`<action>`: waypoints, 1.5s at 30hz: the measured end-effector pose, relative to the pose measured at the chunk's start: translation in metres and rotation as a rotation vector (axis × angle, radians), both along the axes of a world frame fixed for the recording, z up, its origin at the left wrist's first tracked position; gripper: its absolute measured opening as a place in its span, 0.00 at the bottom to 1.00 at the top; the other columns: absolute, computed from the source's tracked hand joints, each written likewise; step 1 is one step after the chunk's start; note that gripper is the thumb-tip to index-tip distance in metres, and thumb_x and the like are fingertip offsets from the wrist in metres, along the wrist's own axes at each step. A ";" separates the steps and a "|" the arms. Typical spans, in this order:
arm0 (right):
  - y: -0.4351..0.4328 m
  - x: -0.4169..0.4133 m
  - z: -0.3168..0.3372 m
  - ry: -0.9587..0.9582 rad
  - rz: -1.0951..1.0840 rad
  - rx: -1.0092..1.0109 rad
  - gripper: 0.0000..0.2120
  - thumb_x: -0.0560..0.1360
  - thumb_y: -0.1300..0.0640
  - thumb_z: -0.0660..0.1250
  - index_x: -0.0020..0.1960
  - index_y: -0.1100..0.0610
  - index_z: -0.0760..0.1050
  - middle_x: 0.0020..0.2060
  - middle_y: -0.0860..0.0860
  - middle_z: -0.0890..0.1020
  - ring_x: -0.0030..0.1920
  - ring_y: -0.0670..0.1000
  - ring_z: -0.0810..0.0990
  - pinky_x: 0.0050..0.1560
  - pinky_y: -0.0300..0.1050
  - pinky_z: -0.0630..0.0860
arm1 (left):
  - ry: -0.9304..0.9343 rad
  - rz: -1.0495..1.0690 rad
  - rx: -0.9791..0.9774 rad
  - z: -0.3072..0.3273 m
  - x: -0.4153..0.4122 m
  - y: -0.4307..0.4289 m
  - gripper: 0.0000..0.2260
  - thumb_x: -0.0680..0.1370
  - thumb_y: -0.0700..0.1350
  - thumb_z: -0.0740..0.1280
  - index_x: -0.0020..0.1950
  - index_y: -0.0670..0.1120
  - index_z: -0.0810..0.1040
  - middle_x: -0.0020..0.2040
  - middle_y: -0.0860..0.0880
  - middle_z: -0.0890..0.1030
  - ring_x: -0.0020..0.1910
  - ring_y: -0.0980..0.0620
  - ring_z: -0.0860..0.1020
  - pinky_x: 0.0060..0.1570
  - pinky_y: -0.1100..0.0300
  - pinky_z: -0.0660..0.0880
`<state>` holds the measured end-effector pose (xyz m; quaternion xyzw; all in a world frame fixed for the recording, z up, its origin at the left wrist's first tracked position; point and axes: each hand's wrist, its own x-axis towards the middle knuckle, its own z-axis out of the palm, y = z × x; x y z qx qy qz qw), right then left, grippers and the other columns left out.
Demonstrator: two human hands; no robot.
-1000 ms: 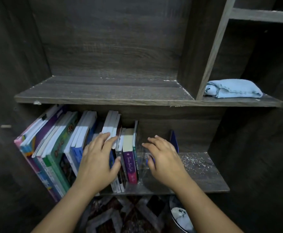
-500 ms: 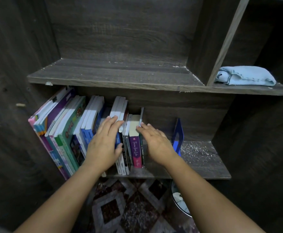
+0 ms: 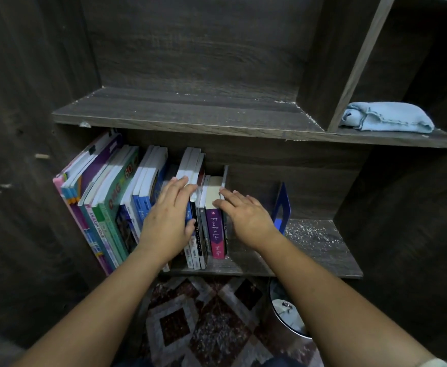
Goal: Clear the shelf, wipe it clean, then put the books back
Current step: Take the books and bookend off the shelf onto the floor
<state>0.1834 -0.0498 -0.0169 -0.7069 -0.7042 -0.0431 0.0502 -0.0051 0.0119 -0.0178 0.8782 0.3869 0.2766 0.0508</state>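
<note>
On the dark lower shelf the books lean left. My left hand lies flat on the middle spines; my right hand rests, fingers straight, on the purple book near the row's end.

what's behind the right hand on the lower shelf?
A blue bookend stands upright behind the right hand, its base partly covered by the wrist. Pale specks litter the lower shelf beside it. Whatever lies between bookend and books is hidden.
</note>
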 end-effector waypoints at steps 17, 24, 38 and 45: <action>-0.009 0.036 -0.030 -0.299 0.132 0.192 0.44 0.62 0.68 0.77 0.74 0.53 0.63 0.67 0.62 0.72 0.67 0.65 0.71 0.58 0.55 0.77 | -0.002 0.006 0.034 -0.008 0.002 0.002 0.34 0.71 0.42 0.73 0.74 0.48 0.62 0.75 0.49 0.61 0.77 0.49 0.54 0.68 0.48 0.64; 0.008 0.031 -0.030 -0.837 0.309 0.292 0.23 0.72 0.53 0.69 0.67 0.49 0.73 0.72 0.56 0.70 0.71 0.59 0.68 0.68 0.57 0.67 | 0.012 0.016 0.049 -0.008 0.004 0.002 0.36 0.70 0.43 0.74 0.74 0.48 0.60 0.75 0.47 0.61 0.77 0.48 0.55 0.68 0.46 0.66; 0.002 0.073 0.010 -0.698 0.054 0.458 0.07 0.72 0.61 0.64 0.46 0.58 0.81 0.43 0.58 0.83 0.55 0.62 0.81 0.70 0.60 0.62 | 0.162 0.075 0.110 -0.002 0.006 -0.007 0.40 0.71 0.57 0.70 0.77 0.44 0.57 0.77 0.44 0.58 0.78 0.44 0.47 0.74 0.38 0.50; -0.066 0.063 0.069 -0.372 -0.112 0.556 0.20 0.59 0.56 0.80 0.47 0.61 0.79 0.42 0.57 0.81 0.46 0.59 0.83 0.60 0.54 0.75 | 0.169 0.032 0.297 0.024 0.034 -0.039 0.43 0.68 0.68 0.68 0.74 0.44 0.65 0.74 0.43 0.65 0.77 0.41 0.54 0.70 0.35 0.52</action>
